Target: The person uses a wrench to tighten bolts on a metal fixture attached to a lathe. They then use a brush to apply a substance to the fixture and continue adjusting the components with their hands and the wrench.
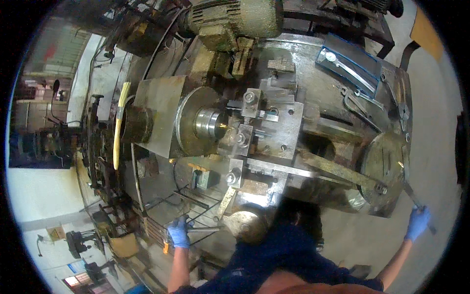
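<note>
My left hand (pixel 178 232), in a blue glove, is closed around the end of a metal lever (pixel 208 229). That lever reaches right to a round metal hub (pixel 246 225) on the near side of the machine. Far to the right, my right hand (pixel 418 223), also blue-gloved, grips a long flat bar (pixel 413 196) beside a large round plate (pixel 384 166). Between the hands, a shiny ring-shaped metal workpiece (pixel 210 122) sits in the round chuck (pixel 188 122). Bolted tool blocks (pixel 241 138) stand just right of it on the slide.
A blue-edged case (pixel 350 66) with a dial caliper (pixel 342 63) lies at the back right. Wrenches (pixel 362 105) and pliers (pixel 402 110) lie nearby. A pale-handled brush (pixel 118 125) stands left of the headstock (pixel 159 115); a large motor (pixel 235 19) is behind.
</note>
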Motion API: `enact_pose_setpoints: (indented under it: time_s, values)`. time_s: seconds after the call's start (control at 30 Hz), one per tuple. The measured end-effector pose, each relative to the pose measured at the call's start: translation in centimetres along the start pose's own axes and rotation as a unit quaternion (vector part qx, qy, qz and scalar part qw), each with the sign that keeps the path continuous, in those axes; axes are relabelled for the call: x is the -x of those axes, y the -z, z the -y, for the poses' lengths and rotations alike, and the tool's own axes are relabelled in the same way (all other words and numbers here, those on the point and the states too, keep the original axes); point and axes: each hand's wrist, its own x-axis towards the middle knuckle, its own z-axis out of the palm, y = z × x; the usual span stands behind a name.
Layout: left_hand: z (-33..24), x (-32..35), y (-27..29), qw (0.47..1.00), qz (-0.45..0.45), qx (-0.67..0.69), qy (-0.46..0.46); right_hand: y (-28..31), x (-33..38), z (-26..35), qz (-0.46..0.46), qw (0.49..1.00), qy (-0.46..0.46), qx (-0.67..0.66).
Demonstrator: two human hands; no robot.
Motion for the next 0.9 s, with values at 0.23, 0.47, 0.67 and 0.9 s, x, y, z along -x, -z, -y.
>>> enact_pose_setpoints:
  time_s: [0.23,0.47,0.67,0.9]
  values:
    - [0.9,-0.5,0.6,0.998,-0.007,0.060,0.027,0.8,0.2,0.6,0.012,1.000,0.002,-0.013]
    - [-0.5,0.1,-0.1,0.996,-0.015,0.081,0.029,0.8,0.4,0.7,0.014,1.000,-0.011,-0.008]
    - [-1.3,0.7,-0.5,0.997,-0.019,0.068,0.022,-0.4,0.6,0.0,-0.059,0.998,0.015,0.008]
    - [0.5,-0.2,0.4,1.000,-0.009,0.020,-0.014,-0.7,0.5,-0.1,-0.066,0.998,0.017,-0.016]
